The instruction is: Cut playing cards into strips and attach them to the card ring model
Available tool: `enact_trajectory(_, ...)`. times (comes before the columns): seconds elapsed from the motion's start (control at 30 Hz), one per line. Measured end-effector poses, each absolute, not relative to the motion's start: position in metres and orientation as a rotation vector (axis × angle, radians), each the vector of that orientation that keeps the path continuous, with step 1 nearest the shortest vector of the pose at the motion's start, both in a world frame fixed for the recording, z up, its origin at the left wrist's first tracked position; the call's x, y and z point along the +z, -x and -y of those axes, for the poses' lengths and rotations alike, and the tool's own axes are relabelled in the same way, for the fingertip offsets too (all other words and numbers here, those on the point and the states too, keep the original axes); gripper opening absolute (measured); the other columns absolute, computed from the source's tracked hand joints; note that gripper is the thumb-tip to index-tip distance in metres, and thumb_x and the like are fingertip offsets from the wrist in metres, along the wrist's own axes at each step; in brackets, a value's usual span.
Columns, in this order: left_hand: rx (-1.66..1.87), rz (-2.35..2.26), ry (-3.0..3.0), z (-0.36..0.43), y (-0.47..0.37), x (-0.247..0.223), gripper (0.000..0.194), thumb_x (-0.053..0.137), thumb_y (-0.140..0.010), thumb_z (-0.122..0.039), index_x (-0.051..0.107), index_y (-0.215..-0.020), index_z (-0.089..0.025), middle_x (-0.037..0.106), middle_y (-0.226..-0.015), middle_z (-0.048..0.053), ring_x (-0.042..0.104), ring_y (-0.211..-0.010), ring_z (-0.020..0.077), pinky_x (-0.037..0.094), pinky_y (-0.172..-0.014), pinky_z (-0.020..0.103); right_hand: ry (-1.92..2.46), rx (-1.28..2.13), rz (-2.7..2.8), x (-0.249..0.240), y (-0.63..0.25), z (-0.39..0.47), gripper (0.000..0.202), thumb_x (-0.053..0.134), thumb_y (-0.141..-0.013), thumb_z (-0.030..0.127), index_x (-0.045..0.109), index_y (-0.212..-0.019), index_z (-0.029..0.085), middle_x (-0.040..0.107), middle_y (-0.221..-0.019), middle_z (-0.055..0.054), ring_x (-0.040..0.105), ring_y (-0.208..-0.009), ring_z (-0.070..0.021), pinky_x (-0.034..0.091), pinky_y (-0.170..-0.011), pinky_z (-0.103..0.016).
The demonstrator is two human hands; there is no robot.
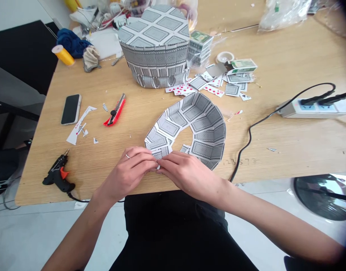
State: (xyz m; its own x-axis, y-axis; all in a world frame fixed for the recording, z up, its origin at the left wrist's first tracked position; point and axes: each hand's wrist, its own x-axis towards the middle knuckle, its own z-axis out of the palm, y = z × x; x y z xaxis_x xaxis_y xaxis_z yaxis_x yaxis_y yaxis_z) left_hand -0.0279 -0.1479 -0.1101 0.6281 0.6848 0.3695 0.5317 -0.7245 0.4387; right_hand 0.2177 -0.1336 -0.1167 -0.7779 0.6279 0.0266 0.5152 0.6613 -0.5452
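Note:
A ring-shaped piece made of grey-backed playing cards point(204, 126) lies on the wooden table, with raised card walls and an open middle. At its near left edge my left hand point(136, 167) is closed, its fingertips pinching the card edge. My right hand point(187, 171) meets it there, fingers pressed together on the same edge and covering part of the near wall. A small white bit shows between the fingertips. Behind the ring stands a larger rounded structure of the same cards point(158, 45).
A red utility knife point(116, 111), a phone point(71, 109) and card scraps point(77, 130) lie left. A black glue gun point(59, 175) rests near the front left edge. Loose cards point(232, 89) spread behind the ring. A power strip point(314, 109) with a black cable stands right.

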Motion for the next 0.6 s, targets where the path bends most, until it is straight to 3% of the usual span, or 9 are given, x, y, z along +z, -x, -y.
enact_trajectory(0.37, 0.654, -1.014, -2.554, 0.15, 0.025, -0.109, 0.023, 0.056, -0.106, -0.003, 0.065, -0.117, -0.021, 0.077, -0.113, 0.006, 0.068, -0.119, 0.0226, 0.052, -0.106, 0.043, 0.898, 0.67, 2.691, -0.12, -0.22, 0.134, 0.022, 0.05, -0.114, 0.018, 0.07, -0.107, 0.015, 0.07, -0.098, -0.007, 0.06, -0.083, -0.0191, 0.044, -0.074, -0.035)
enact_trajectory(0.5, 0.814, -1.024, -2.551, 0.147, 0.029, -0.114, 0.015, 0.069, -0.103, -0.009, 0.067, -0.111, -0.022, 0.081, -0.109, 0.003, 0.072, -0.118, 0.0223, 0.054, -0.108, 0.043, 0.907, 0.695, 2.664, -0.121, -0.219, 0.134, 0.023, 0.05, -0.115, 0.023, 0.071, -0.111, 0.015, 0.071, -0.099, -0.008, 0.062, -0.086, -0.0201, 0.045, -0.074, -0.035)
enact_trajectory(0.6, 0.944, -1.087, -2.606, 0.147, 0.033, -0.119, 0.018, 0.083, -0.095, -0.014, 0.071, -0.107, -0.021, 0.081, -0.116, 0.006, 0.071, -0.123, 0.0258, 0.057, -0.106, 0.044, 0.9, 0.67, 2.656, -0.122, -0.218, 0.134, 0.027, 0.049, -0.116, 0.028, 0.072, -0.111, 0.015, 0.072, -0.099, -0.008, 0.064, -0.086, -0.0209, 0.047, -0.075, -0.037)
